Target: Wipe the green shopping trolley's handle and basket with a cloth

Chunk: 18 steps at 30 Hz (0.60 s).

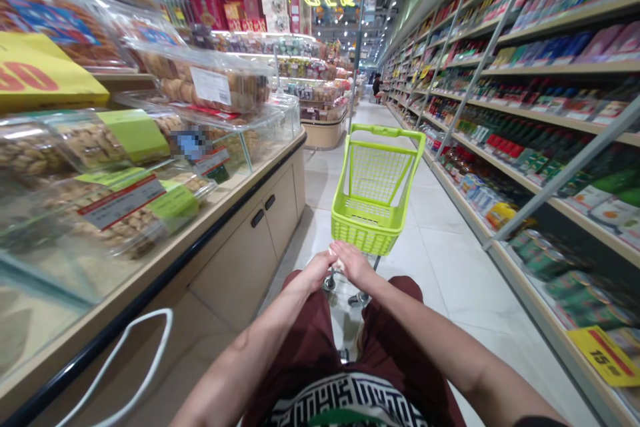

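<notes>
Both of my hands meet in front of my lap, just short of a lime-green shopping cart (374, 223). My left hand (320, 267) has its fingers curled inward, against my right hand (351, 261), whose fingers bend over the same spot. A small whitish thing (339, 265) shows between them; it is too small to make out. The green basket stands upright on the aisle floor, with its wheels partly hidden under my hands.
On the left runs a wooden display counter (225, 273) with packed nuts and pastries. Shelves (545, 193) of packaged goods line the right side. A tiled aisle (435, 267) leads forward, where a person (377, 85) is far off. A white looped handle (167, 340) is at lower left.
</notes>
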Tool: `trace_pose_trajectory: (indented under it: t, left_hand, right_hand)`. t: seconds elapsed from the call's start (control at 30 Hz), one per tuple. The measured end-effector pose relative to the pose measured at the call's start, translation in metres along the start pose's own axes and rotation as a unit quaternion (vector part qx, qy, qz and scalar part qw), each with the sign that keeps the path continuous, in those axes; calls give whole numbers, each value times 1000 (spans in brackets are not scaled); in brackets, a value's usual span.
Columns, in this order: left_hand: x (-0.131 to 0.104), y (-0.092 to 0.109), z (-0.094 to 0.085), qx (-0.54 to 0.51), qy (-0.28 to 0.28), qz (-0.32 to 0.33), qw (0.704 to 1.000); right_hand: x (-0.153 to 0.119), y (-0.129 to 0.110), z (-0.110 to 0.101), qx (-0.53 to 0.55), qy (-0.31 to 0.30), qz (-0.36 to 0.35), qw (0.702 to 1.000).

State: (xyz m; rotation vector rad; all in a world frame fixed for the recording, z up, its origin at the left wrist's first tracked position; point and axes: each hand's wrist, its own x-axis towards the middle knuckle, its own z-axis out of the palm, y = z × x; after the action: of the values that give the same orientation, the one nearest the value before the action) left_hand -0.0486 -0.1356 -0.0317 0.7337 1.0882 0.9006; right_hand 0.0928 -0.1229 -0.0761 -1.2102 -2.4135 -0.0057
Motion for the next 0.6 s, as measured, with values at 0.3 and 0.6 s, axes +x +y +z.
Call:
trace_pose_trajectory:
  t: [0.3, 0.6]
  left_hand:
    - [22, 8, -20, 295, 84, 155, 939]
    - [22, -18, -17, 590, 27, 193, 783]
  right_hand:
    - [73, 24, -33, -111, 34, -83, 990]
    - [15, 55, 28, -98, -41, -116, 988]
